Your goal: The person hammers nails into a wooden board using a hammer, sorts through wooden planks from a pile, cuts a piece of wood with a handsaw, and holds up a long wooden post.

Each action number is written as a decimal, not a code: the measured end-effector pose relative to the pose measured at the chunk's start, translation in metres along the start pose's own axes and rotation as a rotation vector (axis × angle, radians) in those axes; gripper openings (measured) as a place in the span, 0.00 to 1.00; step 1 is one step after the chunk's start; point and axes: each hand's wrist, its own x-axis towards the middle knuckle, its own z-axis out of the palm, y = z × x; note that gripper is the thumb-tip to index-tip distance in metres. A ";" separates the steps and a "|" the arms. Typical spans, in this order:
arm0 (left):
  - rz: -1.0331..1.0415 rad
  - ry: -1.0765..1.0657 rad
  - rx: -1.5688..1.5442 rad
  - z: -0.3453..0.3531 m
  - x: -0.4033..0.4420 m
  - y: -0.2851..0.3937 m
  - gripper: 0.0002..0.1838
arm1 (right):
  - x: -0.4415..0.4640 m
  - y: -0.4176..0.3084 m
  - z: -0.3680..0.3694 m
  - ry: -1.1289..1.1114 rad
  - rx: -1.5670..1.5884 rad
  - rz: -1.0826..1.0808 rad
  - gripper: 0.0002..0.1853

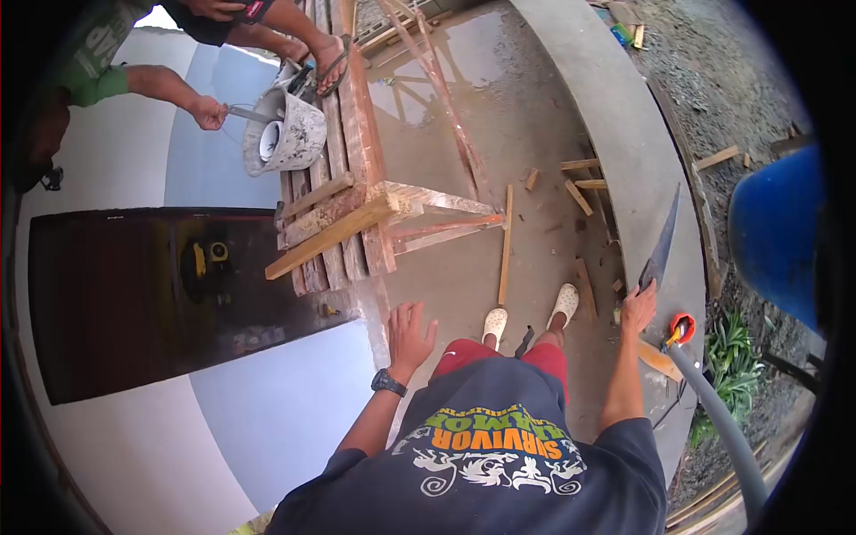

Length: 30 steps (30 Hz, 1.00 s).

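My left hand (410, 341) is raised at the centre with its fingers spread and nothing in it, a dark watch on the wrist. Below and to the right, my right hand (638, 308) is closed around the handle of a hand saw (664, 236), whose blade points away over the concrete ledge (580, 62). Beside that hand, an orange-red object (681, 328) sits at the end of a grey pipe (722, 419). The wooden scaffold (357, 178) stands ahead of my left hand, with a wooden piece (334, 234) sticking out from its near end.
A co-worker's hand (209, 113) is at a stained bucket (299, 138) on the scaffold, near another person's sandalled foot (333, 67). Wood scraps (584, 287) and a long strip (506, 245) lie on the wet floor. A blue drum (776, 241) stands right; a dark window (134, 294) is left.
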 end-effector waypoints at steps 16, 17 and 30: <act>-0.669 -0.506 -0.232 0.031 -0.115 -0.015 0.26 | 0.087 0.120 0.067 -0.258 -0.166 0.083 0.41; -0.669 -0.500 -0.229 0.032 -0.112 -0.015 0.26 | 0.086 0.118 0.067 -0.276 -0.245 0.098 0.41; -0.732 -0.140 -0.215 0.013 -0.075 -0.086 0.17 | 0.049 -0.183 -0.050 -0.008 0.513 -0.412 0.29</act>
